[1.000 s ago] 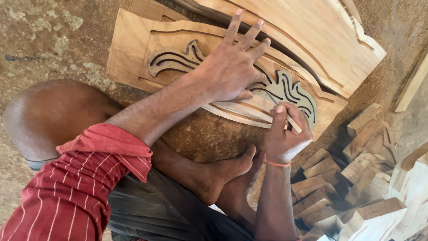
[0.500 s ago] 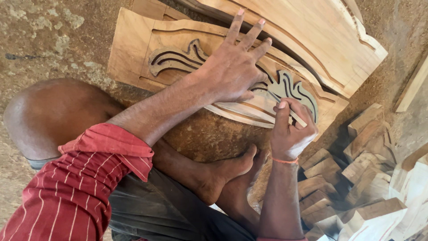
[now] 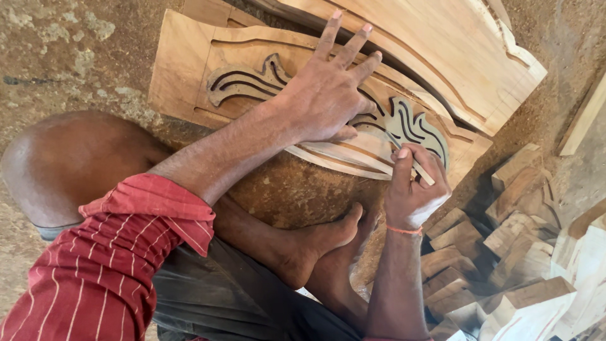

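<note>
Wooden carved panel [image 3: 189, 76] is lying under the left hand [image 3: 325, 95], which is pressing flat, fingers spread. Right hand [image 3: 413, 189] is gripping what seems a pencil [image 3: 421, 172] at the panel's edge; wood blocks [image 3: 499, 252] are lying just beside it.

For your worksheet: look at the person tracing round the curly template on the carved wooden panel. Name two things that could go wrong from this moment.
1. The left hand alone pins the flat scroll template; if its pressure eases, the template might slide and spoil the outline.
2. The right hand works its pencil at the edge of the wooden panel, close to the left thumb, so a slip could jab it.
</note>
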